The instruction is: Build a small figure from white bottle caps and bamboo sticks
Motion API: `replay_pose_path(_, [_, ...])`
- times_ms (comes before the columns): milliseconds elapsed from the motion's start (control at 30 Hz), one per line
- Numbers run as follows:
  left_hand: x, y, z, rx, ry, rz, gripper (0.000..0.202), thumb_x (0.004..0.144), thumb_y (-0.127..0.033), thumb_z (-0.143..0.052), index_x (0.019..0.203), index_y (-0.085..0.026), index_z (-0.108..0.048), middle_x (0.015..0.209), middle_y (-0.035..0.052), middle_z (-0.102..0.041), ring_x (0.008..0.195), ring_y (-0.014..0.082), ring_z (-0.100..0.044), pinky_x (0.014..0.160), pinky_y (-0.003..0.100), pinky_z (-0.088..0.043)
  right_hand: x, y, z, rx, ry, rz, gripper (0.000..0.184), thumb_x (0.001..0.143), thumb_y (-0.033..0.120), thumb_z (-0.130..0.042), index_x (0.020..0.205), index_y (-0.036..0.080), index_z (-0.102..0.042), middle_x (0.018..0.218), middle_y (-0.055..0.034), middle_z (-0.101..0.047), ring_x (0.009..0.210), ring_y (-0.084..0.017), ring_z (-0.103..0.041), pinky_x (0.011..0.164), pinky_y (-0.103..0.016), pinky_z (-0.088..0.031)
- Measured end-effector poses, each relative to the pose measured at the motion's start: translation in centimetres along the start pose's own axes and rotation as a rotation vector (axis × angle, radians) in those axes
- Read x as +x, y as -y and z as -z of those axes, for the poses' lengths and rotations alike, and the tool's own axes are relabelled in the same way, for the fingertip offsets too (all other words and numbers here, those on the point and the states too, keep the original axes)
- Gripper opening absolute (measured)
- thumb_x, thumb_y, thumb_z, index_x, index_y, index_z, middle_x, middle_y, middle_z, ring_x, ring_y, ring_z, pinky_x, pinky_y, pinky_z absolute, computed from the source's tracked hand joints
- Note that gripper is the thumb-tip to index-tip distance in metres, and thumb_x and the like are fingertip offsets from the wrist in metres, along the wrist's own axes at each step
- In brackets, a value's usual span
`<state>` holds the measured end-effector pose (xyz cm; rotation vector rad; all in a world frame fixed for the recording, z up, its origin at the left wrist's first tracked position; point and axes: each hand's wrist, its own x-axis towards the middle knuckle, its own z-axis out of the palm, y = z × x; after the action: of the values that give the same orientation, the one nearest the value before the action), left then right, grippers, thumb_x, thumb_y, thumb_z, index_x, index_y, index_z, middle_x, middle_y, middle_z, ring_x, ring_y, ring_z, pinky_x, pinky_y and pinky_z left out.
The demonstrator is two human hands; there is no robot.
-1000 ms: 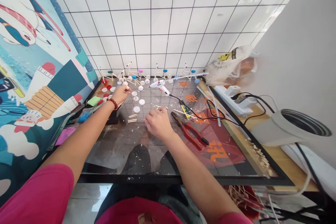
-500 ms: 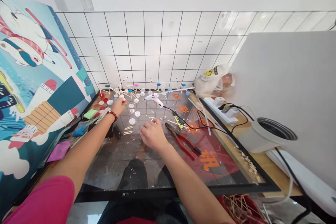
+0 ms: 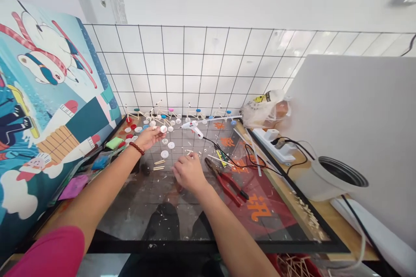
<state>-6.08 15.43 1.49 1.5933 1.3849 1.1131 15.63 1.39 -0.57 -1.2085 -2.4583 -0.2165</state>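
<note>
My left hand (image 3: 150, 136) is raised palm-up over the glass table top (image 3: 143, 207), pinching a small white cap (image 3: 163, 129) at the fingertips. A red bead bracelet sits on that wrist. My right hand (image 3: 187, 171) rests curled on the glass, its fingertips near small wooden stick pieces (image 3: 189, 152); what it holds, if anything, is hidden. More white caps (image 3: 164, 154) and short sticks (image 3: 159, 162) lie between the hands. Red-handled pliers (image 3: 227, 178) lie just right of my right hand. A white glue gun (image 3: 191, 127) stands behind.
Several stick-and-cap models (image 3: 165, 115) line the tiled wall. Red and white caps (image 3: 130, 131) lie at the back left beside a painted board (image 3: 42, 108). A power strip (image 3: 276, 143), cables, a plastic bag (image 3: 264, 106) and a white round vessel (image 3: 328, 177) stand on the right.
The camera has tilted up. My left hand has lifted off the table and turned palm-up with a white cap at its fingertips. My right hand has barely moved.
</note>
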Motion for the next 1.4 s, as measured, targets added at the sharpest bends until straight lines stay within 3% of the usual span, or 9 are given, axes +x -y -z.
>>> replay_pose_path(200, [-1.9, -1.0, 1.4, -0.129, 0.055, 0.073, 0.02, 0.091, -0.032, -0.052, 0.092, -0.015, -0.062, 0.1, 0.0146, -0.073, 0.091, 0.0188, -0.071, 0.083, 0.035, -0.059, -0.1, 0.1, 0.0, 0.014, 0.024, -0.002, 0.026, 0.097, 0.031, -0.05, 0.084, 0.018, -0.069, 0.087, -0.0067, -0.068, 0.084, -0.02, -0.059, 0.088, -0.04, -0.028])
replay_pose_path(467, [-3.6, 0.1, 1.5, 0.247, 0.133, 0.171, 0.026, 0.075, -0.039, -0.066, 0.064, -0.018, -0.057, 0.06, 0.0039, -0.064, 0.055, 0.0167, -0.061, 0.054, 0.028, -0.049, -0.2, 0.0, 0.5, 0.001, 0.045, -0.028, 0.025, 0.096, 0.031, -0.052, 0.084, 0.018, -0.069, 0.088, -0.0073, -0.069, 0.086, -0.02, -0.059, 0.087, -0.04, -0.027])
replay_pose_path(667, [-4.9, -0.6, 1.3, 0.522, 0.1, 0.033, 0.026, 0.073, -0.037, -0.066, 0.056, -0.02, -0.054, 0.056, 0.0015, -0.059, 0.069, 0.0211, -0.061, 0.066, 0.029, -0.043, -0.3, 0.0, 0.4, 0.001, 0.054, -0.02, 0.025, 0.096, 0.03, -0.052, 0.083, 0.017, -0.069, 0.087, -0.0078, -0.069, 0.084, -0.02, -0.058, 0.086, -0.04, -0.025])
replay_pose_path(900, [-6.8, 0.1, 0.4, 0.568, -0.014, -0.041, 0.012, 0.075, -0.031, -0.066, 0.076, -0.02, -0.062, 0.078, 0.004, -0.069, 0.079, 0.0207, -0.063, 0.073, 0.03, -0.045, -0.3, -0.2, 0.4, -0.007, 0.057, -0.034, 0.025, 0.096, 0.03, -0.051, 0.085, 0.017, -0.069, 0.09, -0.0083, -0.07, 0.085, -0.02, -0.058, 0.088, -0.04, -0.025])
replay_pose_path(967, [-7.4, 0.2, 0.3, 0.418, -0.073, -0.003, 0.014, 0.077, -0.03, -0.066, 0.084, -0.018, -0.062, 0.082, 0.0044, -0.069, 0.078, 0.0191, -0.064, 0.073, 0.03, -0.048, -0.4, -0.3, 0.2, 0.0, 0.063, -0.04, 0.025, 0.096, 0.03, -0.052, 0.084, 0.017, -0.069, 0.089, -0.0083, -0.07, 0.086, -0.02, -0.059, 0.088, -0.04, -0.026])
replay_pose_path(1033, [-8.0, -0.2, 0.2, 0.07, -0.093, 0.112, 0.016, 0.079, -0.028, -0.066, 0.09, -0.017, -0.061, 0.085, 0.0046, -0.069, 0.073, 0.0169, -0.065, 0.069, 0.029, -0.051, -0.4, -0.2, 0.0, 0.01, 0.058, -0.047, 0.024, 0.095, 0.03, -0.053, 0.084, 0.017, -0.068, 0.088, -0.0083, -0.07, 0.087, -0.021, -0.059, 0.089, -0.04, -0.026])
replay_pose_path(1167, [-9.2, -1.7, 0.5, -0.588, 0.095, 0.385, 0.013, 0.083, -0.023, -0.068, 0.09, -0.014, -0.062, 0.086, 0.0072, -0.07, 0.07, 0.0151, -0.068, 0.068, 0.029, -0.056, -0.3, 0.5, -0.5, 0.097, -0.023, -0.104, 0.024, 0.094, 0.031, -0.056, 0.112, 0.017, -0.064, 0.099, -0.0096, -0.071, 0.093, -0.023, -0.062, 0.091, -0.039, -0.029])
replay_pose_path(1267, [-10.0, -2.6, -0.1, -0.728, 0.234, 0.472, 0.01, 0.085, -0.021, -0.067, 0.09, -0.012, -0.065, 0.082, 0.009, -0.071, 0.07, 0.0158, -0.069, 0.067, 0.027, -0.057, -0.2, 1.3, -0.8, 0.247, -0.104, -0.178, 0.046, 0.094, 0.038, -0.057, 0.134, 0.016, -0.05, 0.108, -0.0102, -0.07, 0.096, -0.022, -0.062, 0.091, -0.037, -0.033])
replay_pose_path(1400, [-11.3, -2.8, -2.3, -0.76, 0.355, 0.466, 0.014, 0.083, -0.022, -0.071, 0.09, -0.01, -0.068, 0.08, 0.0096, -0.071, 0.065, 0.0152, -0.068, 0.058, 0.024, -0.054, -0.2, 1.5, -1.3, 0.406, -0.175, -0.265, 0.061, 0.086, 0.049, -0.067, 0.133, 0.016, -0.049, 0.105, -0.0079, -0.07, 0.085, -0.02, -0.063, 0.087, -0.035, -0.038])
